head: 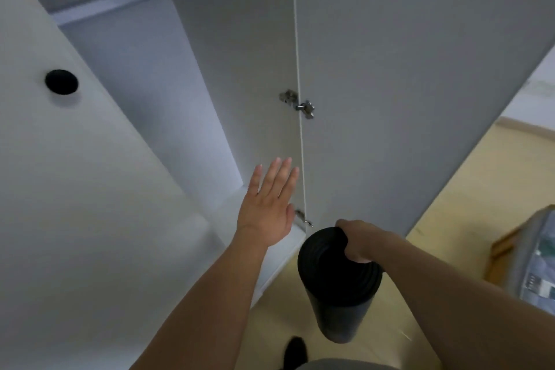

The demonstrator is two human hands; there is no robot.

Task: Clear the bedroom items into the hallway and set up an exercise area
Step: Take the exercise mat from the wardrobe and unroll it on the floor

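Fingers of the left hand (268, 209) are spread flat, palm toward the open wardrobe (186, 93), arm stretched up toward twelve o'clock. At four o'clock from it, the right hand (359, 242) clamps the top rim of a black rolled exercise mat (336, 288), which hangs upright above the yellow floor (468, 195) beside the wardrobe door (405, 84).
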